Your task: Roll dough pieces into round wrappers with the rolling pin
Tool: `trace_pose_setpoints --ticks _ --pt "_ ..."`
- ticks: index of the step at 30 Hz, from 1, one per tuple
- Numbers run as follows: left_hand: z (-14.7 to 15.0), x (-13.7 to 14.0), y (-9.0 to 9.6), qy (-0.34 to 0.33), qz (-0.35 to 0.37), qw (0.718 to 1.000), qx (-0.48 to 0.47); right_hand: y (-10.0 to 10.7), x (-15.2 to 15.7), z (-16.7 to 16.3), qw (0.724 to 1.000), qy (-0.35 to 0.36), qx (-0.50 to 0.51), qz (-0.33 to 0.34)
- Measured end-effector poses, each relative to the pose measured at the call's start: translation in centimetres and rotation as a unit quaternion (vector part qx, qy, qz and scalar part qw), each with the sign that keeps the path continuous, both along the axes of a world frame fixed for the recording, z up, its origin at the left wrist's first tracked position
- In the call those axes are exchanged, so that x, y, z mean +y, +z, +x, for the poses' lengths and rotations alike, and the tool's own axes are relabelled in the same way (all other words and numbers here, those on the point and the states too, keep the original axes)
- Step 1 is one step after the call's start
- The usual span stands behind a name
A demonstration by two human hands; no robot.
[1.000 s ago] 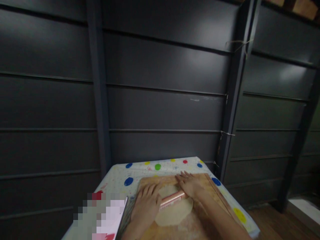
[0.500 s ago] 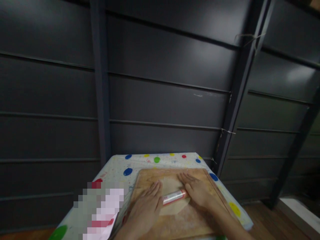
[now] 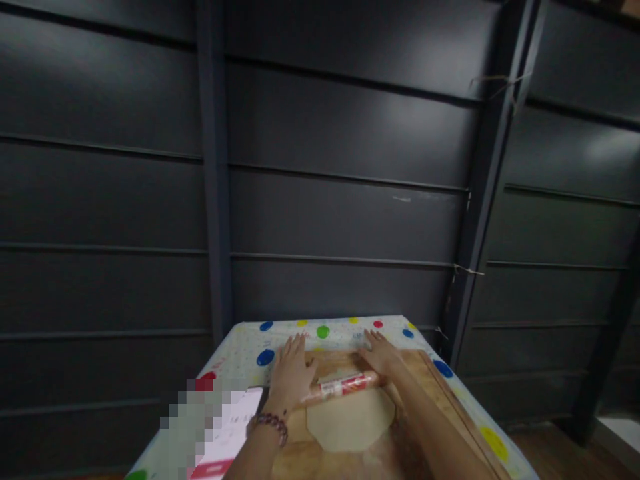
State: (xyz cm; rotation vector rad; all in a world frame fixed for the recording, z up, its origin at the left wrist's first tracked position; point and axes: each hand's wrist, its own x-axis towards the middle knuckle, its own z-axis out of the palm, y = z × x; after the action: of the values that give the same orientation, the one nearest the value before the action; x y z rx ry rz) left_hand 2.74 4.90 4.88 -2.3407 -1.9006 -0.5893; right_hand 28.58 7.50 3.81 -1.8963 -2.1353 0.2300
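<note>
1. The left hand (image 3: 291,373) lies over the left end of a rolling pin (image 3: 347,385), palm down. Its fingers are stretched out and point away from the body, with the thumb apart; they are not wrapped around the pin.
2. The right hand (image 3: 384,355) covers the pin's right end in the same way, fingers extended and spread, not closed around anything. How hard either palm presses, I cannot tell.
3. The pin lies across the board between the hands, its right end slightly farther from the body. A red-and-white printed label shows on its middle.
4. A pale, flattened dough sheet (image 3: 350,421) lies on the near side of the pin, its outline roundish with some angular edges. Whether it continues under the pin is hard to tell.
5. Dough and pin are on a wooden board (image 3: 413,363), which rests on a white tablecloth (image 3: 240,353) with coloured dots.
6. A beaded bracelet (image 3: 271,423) circles the left wrist.
7. Left of that wrist is a bright screen (image 3: 233,427), partly pixelated.
8. Beyond the table stands a dark panelled wall (image 3: 340,213); a thin tie (image 3: 469,270) is fastened to the upright on the right.
</note>
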Motion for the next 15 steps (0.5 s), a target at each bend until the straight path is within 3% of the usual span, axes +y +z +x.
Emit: trace_pose_setpoints --ticks 5,15 --pt "-0.3 1.8 0.1 0.014 0.022 1.0 0.007 -0.3 2.0 -0.4 0.998 -0.059 0.0 0.019" --pt "-0.4 2.7 -0.1 -0.01 0.066 0.998 -0.009 -0.9 3.5 -0.5 0.994 -0.095 0.005 0.047"
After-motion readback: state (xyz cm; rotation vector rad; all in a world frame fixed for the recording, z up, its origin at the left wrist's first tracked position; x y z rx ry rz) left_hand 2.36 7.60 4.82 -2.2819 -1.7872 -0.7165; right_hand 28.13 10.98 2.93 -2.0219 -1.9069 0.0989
